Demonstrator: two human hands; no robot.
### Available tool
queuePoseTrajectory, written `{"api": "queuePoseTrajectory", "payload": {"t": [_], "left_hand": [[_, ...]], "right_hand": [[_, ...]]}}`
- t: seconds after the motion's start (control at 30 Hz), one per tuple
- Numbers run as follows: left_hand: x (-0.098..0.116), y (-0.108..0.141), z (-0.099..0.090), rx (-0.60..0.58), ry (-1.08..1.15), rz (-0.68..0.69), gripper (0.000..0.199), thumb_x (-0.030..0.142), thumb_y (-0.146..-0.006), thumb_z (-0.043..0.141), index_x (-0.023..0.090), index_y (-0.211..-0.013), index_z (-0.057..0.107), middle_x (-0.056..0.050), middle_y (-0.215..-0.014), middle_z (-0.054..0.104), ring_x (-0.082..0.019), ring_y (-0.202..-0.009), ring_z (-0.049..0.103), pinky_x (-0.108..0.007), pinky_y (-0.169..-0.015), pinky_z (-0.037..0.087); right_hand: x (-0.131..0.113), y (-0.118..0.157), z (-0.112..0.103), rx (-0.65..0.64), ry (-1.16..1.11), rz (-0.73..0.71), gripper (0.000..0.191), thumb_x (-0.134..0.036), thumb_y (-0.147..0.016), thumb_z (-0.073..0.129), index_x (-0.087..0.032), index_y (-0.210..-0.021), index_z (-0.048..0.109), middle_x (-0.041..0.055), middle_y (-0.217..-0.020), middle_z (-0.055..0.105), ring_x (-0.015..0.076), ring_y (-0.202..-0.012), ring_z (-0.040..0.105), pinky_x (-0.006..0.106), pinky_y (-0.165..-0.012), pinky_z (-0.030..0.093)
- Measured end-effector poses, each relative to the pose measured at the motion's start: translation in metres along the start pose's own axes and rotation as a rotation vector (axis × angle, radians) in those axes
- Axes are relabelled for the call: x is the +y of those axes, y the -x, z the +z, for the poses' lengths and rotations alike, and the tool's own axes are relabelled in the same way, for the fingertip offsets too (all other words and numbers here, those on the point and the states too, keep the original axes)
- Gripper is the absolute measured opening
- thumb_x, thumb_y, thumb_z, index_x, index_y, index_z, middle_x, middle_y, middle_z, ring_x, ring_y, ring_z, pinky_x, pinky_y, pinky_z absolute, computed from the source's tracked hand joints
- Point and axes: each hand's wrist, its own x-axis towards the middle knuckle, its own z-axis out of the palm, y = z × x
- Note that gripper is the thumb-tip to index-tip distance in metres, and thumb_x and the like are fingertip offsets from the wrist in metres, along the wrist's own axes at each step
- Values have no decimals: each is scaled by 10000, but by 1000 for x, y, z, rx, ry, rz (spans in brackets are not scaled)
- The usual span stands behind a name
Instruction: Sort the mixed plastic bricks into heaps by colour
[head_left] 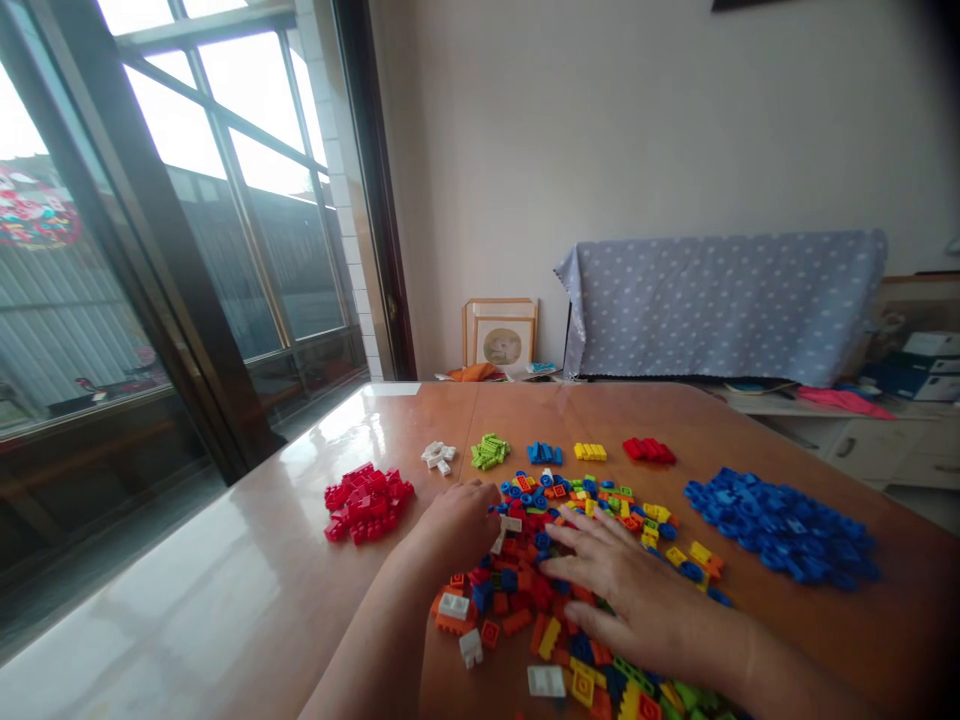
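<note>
A mixed pile of toy building bricks (pixel 517 603) in many colours is spread over the near middle of the table. My left hand (pixel 463 515) rests at the pile's left edge, with its fingers curled down. Its fingertips are mostly hidden, so what they hold, if anything, does not show. A white brick (pixel 511 524) lies just right of those fingers. Over the middle of the pile, my right hand (pixel 626 575) lies palm down with its fingers spread, touching or just above the bricks. Nearer the front are another white brick (pixel 546 682) and a yellow brick (pixel 550 638).
Red bricks (pixel 367 503) are heaped at left, blue bricks (pixel 780 525) at right. Behind the pile stand small groups: white bricks (pixel 439 457), lime green bricks (pixel 490 451), blue bricks (pixel 544 453), yellow bricks (pixel 590 452) and red bricks (pixel 649 451).
</note>
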Motion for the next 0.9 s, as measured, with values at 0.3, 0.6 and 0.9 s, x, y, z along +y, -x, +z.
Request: {"api": "queuePoseTrajectory", "payload": {"t": [0.3, 0.6, 0.9], "left_hand": [[-5, -3, 4, -1, -11, 11, 276, 331, -939, 508, 260, -1168, 643, -74, -1186, 682, -225, -1071, 651, -291, -893, 495], [-15, -8, 9, 31, -54, -37, 280, 271, -914, 504, 263, -1155, 647, -70, -1175, 698, -232, -1083, 655, -302, -887, 497], [-15, -6, 4, 13, -56, -109, 303, 286, -917, 492, 248, -1172, 652, -82, -1213, 703, -243, -1072, 662, -320, -834, 504]], "right_hand": [[19, 0, -1, 203, 152, 88, 364, -206, -919, 551, -318, -1235, 695, 39, -1449, 595, 319, -1434, 421, 647, -1199, 233], [17, -1, -2, 267, 127, 14, 302, -188, -903, 562, -299, -1133, 725, 38, -1358, 661, 290, -1362, 508, 585, -1181, 318], [33, -1, -1, 316, 80, 43, 261, -263, -933, 566, -275, -1129, 737, 77, -1256, 717, 290, -1284, 578, 581, -1150, 362]]}}
